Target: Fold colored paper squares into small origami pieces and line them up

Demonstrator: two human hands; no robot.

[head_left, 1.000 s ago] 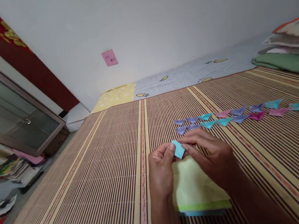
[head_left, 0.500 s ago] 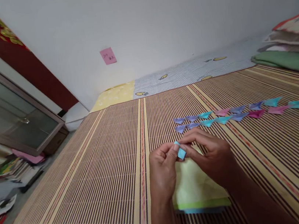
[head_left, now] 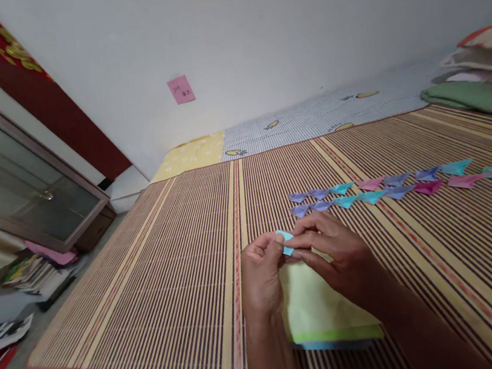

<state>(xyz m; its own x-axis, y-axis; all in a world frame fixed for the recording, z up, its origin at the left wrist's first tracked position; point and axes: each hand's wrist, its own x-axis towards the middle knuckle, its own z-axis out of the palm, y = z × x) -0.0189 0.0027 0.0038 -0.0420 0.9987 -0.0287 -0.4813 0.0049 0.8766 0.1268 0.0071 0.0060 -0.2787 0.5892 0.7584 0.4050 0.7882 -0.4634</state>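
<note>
A small folded piece of light blue paper (head_left: 287,243) is held up between both hands, above a stack of paper sheets (head_left: 322,302) with pale yellow on top and green and blue edges below. My left hand (head_left: 262,271) pinches the paper's left side between thumb and fingers. From the right, my right hand (head_left: 335,251) closes its fingertips on the paper's other side; its thumb is partly hidden. Beyond the hands lie two rows of small folded paper pieces in purple, turquoise and pink, among them a magenta folded paper piece (head_left: 428,187).
A striped woven mat (head_left: 172,280) covers the bed. Folded bedding, including a green cloth (head_left: 472,98), is piled at the far right. On the wall hangs a pink note (head_left: 181,90). Books (head_left: 32,277) lie at the left by a glass-panelled door (head_left: 18,161).
The blue paper has turned between my fingers and shows a different face. My right fingers have shifted across its front. The whole view has moved slightly.
</note>
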